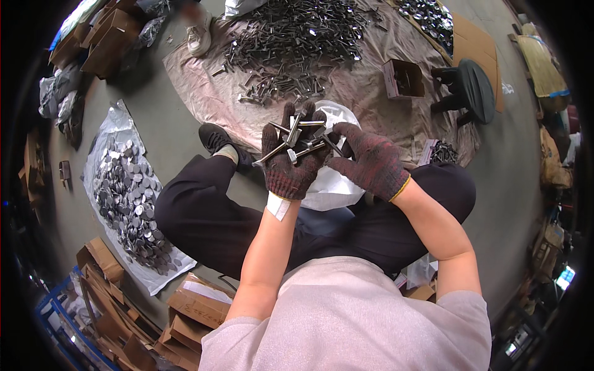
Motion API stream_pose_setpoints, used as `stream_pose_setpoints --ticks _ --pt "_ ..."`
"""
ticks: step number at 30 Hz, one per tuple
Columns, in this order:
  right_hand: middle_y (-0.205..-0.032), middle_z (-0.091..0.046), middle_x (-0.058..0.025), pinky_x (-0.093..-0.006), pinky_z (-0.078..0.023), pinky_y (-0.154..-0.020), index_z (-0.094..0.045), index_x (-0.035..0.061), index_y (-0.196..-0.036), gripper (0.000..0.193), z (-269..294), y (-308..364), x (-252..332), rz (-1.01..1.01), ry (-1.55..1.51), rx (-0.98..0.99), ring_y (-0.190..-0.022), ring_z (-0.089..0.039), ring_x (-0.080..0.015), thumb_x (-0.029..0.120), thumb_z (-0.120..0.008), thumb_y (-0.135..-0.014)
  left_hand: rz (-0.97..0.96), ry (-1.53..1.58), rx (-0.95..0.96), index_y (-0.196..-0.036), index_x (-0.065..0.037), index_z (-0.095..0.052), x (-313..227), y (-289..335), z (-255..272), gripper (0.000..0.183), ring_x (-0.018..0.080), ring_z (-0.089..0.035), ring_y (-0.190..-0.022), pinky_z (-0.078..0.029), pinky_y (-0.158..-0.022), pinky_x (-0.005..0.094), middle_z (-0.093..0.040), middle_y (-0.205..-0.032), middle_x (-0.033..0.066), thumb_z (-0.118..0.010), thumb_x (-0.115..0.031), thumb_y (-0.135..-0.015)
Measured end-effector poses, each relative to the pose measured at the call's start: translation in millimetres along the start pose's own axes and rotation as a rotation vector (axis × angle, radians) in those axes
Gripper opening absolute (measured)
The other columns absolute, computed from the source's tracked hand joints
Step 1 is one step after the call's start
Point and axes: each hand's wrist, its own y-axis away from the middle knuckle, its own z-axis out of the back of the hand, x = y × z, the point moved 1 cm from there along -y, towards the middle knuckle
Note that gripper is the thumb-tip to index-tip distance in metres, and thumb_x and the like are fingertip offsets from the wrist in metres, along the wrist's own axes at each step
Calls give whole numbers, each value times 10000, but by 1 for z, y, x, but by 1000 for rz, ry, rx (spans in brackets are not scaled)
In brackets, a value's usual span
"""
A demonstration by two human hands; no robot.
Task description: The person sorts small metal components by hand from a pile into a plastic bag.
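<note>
My left hand (291,154) is turned palm up in a dark knitted glove, with several silver metal bolts (293,137) lying crosswise over its palm and fingers. Beside it, my right hand (372,159), gloved the same way, has thumb and fingers closing around the end of one bolt (333,145) that juts from the handful. Beneath both hands is a white plastic bag (334,187) between my legs, partly hidden by the gloves. Just beyond my fingertips, more loose bolts (281,86) lie on a stained cloth sheet.
A large heap of dark metal parts (294,34) covers the far sheet (192,77). An open carton (403,79) and a dark green stool (475,93) stand at right. Round metal discs (129,198) lie on white plastic at left; cardboard boxes (197,303) sit near left.
</note>
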Motion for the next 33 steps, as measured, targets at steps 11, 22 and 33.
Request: stream_pose_setpoints --ticks 11,22,33 --pt "-858 -683 -171 -400 -525 -676 -668 47 -1051 243 -15 6 4 289 -175 -133 -766 -671 -337 72 -683 -810 57 68 98 -1458 -150 -420 -8 19 -9 646 387 -394 -1360 -359 -1073 598 -403 -1494 179 -576 -476 -923" --pt "-817 -668 -111 -383 -502 -645 -655 40 -1041 331 -8 5 5 549 111 -269 -703 -648 -282 150 -789 -759 68 19 125 -1472 -167 -406 -3 28 -23 615 382 -333 -1407 -333 -1113 572 -357 -1526 170 -544 -464 -951" --pt "-1070 -655 -105 -332 -449 -948 -588 -55 -1200 493 -1 7 -5 52 -477 191 -1014 -602 -171 392 -558 -992 87 111 77 -1439 -182 -441 0 39 -38 575 415 -330 -1400 -330 -1070 665 -353 -1527 174 -513 -488 -958"
